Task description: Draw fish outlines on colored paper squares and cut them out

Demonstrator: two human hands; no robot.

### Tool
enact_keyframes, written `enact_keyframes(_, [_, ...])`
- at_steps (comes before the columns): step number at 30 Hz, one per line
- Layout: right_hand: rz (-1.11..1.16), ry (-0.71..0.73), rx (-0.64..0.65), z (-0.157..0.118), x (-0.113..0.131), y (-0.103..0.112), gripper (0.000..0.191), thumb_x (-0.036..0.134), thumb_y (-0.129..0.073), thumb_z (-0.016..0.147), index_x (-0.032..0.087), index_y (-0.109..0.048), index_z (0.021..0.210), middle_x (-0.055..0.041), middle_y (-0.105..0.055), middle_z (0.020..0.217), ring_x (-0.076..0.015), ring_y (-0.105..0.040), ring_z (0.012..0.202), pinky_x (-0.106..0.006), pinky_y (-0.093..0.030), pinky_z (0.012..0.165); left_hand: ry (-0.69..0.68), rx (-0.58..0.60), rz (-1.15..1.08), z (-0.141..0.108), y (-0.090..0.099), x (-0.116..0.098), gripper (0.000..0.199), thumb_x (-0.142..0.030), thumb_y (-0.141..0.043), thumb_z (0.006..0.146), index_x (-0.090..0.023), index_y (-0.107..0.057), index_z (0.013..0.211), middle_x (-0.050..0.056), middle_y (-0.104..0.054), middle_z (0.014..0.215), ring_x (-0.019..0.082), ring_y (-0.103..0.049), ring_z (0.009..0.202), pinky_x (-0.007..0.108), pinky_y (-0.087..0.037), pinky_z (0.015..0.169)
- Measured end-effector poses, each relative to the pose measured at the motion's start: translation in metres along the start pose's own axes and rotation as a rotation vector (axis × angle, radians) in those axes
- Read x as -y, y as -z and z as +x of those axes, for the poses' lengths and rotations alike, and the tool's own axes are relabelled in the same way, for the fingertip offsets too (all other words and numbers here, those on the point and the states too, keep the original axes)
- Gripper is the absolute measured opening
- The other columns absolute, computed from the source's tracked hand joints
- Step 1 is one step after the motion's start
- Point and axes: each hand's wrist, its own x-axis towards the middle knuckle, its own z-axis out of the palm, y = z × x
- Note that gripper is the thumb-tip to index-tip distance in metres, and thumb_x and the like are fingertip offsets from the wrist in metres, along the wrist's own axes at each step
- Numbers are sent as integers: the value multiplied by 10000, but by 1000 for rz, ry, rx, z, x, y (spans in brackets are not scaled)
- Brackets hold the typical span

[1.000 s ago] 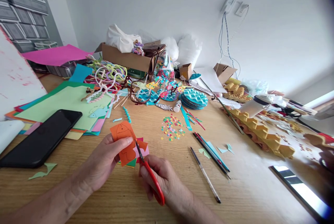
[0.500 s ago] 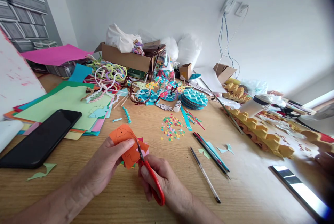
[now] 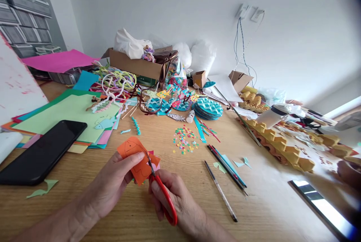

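My left hand (image 3: 120,170) pinches a piece of orange paper (image 3: 132,148) with a fish outline drawn on it, thumb on top. Red-handled scissors (image 3: 166,197) are gripped in my right hand (image 3: 175,193), its fingers through the loops. Their blades lie at the right edge of the orange paper, along the drawn line, and look nearly closed. Beneath the orange paper, bits of pink and red paper show on the table; most of them are hidden by the paper and my hands.
A black phone (image 3: 42,152) lies left beside stacked coloured paper (image 3: 64,110). Confetti dots (image 3: 184,138) are scattered ahead. A pen (image 3: 220,191) and several pencils (image 3: 228,168) lie to the right. Blue scalloped discs (image 3: 208,108) and a yellow egg carton (image 3: 279,146) stand farther back.
The camera view has shifted slightly. Both hands stay in nearly the same place, with the scissor blades still at the orange paper's edge.
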Motion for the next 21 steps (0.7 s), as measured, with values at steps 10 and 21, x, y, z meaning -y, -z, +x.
enact_keyframes(10, [-1, 14, -12, 1, -1, -1, 431, 550, -445, 879, 174, -430, 668, 61, -434, 486, -41, -385, 365, -129, -281, 333, -29, 23, 55, 2, 1, 0, 124, -337, -704, 715, -215, -699, 739, -22, -730, 760, 147, -621, 713, 204, -480, 655])
enact_keyframes(21, [-20, 14, -11, 0, -3, 2, 379, 493, -454, 890, 173, -444, 689, 58, -441, 496, -47, -410, 372, -129, -284, 336, -43, 3, 56, 2, 1, -1, 78, -298, -716, 696, -224, -692, 699, -52, -710, 700, 133, -618, 674, 190, -480, 644])
